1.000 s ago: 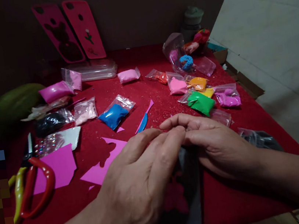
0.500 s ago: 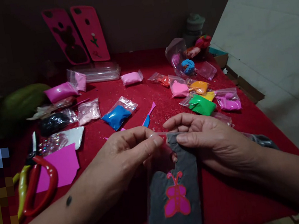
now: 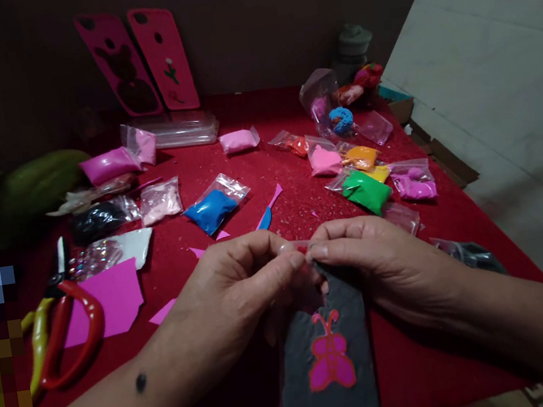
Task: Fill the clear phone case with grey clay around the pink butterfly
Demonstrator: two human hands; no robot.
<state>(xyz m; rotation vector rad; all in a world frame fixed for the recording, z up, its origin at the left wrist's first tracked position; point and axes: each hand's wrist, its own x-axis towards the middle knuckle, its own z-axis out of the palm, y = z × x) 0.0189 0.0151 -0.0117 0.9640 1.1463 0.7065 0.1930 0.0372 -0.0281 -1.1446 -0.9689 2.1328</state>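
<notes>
Between my hands is a clear phone case [image 3: 325,371], partly covered with dark grey clay and tilted up from the red cloth. A pink butterfly [image 3: 330,360] with orange outlines sits on the grey layer. My left hand [image 3: 247,281] pinches the case's top left corner, where the plastic is bare. Pressed at the top edge of the grey clay, the thumb and forefinger of my right hand [image 3: 371,263] grip the case near its camera opening. The remaining fingers of both hands are mostly hidden behind the case.
Bags of blue clay [image 3: 212,210], green clay [image 3: 367,191] and several other colours lie across the red table [image 3: 287,167]. Red-and-yellow-handled pliers [image 3: 72,312] rest on pink sheet [image 3: 113,300] at left. Two decorated pink phone cases [image 3: 165,57] lean against the back wall.
The phone case has shifted slightly right. My right thumb and fingers have moved left along its top edge and closed together, nearer my left hand.
</notes>
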